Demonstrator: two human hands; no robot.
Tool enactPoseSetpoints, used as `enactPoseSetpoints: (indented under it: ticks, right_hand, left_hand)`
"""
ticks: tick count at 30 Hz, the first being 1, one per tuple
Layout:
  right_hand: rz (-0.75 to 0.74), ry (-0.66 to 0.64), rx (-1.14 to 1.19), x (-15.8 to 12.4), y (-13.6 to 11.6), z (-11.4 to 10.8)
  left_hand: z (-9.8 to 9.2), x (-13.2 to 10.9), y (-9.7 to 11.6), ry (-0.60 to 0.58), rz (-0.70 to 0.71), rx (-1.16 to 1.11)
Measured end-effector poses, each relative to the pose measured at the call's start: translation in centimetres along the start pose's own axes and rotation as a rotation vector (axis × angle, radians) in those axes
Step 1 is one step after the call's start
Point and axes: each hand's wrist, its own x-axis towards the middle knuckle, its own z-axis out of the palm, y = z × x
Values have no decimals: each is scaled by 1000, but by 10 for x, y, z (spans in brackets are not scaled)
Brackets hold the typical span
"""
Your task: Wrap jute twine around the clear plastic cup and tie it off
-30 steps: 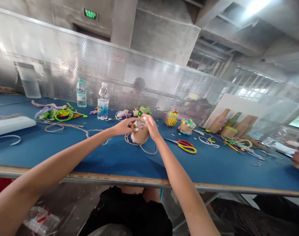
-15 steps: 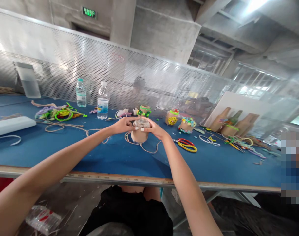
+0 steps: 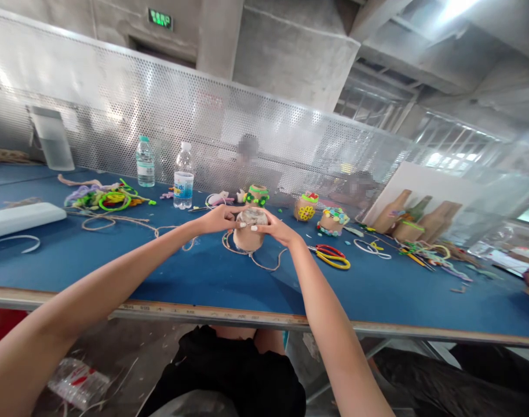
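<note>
A small jar wrapped in tan twine (image 3: 248, 240) stands on the blue tabletop in front of me, its round greyish end facing up. My left hand (image 3: 221, 220) grips its upper edge from the left, fingers curled against it. From the other side my right hand (image 3: 278, 227) holds the same edge, and the two thumbs nearly meet at the near side. A loose length of twine (image 3: 270, 269) trails from the jar's base over the table. Right of my right hand lie scissors (image 3: 332, 257) with red and yellow handles.
Behind the jar stand decorated pots (image 3: 306, 207) and two water bottles (image 3: 183, 184). Colourful pipe cleaners (image 3: 112, 197) are heaped at left, near a white glue-gun-like bar (image 3: 23, 219). A perforated metal screen (image 3: 160, 110) closes the back. At right, a board (image 3: 394, 191) leans behind wrapped bottles.
The view has shifted very slightly. Both hands keep their hold on the jar, which stays in place. At the far right edge, a person's blurred shape has mostly left the view.
</note>
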Motion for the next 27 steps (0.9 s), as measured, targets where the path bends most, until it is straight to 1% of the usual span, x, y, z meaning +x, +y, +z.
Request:
enactPoseSetpoints:
  ticks: [9,12,18,23,27]
  right_hand:
    - [6,-3,10,0,1,-1]
    - [14,-16,5,-1,0,-2]
    - [14,-14,10,0,2,-3]
    - [20,-13,7,0,2,-3]
    - [22,-18,7,-1,1,-2]
  left_hand:
    - [-1,-1,1,-8,16,14]
    - [-1,-1,1,-8,33,50]
    - [0,-1,1,29,32,168]
    - [0,-1,1,26,30,195]
    - [0,-2,0,27,57,189]
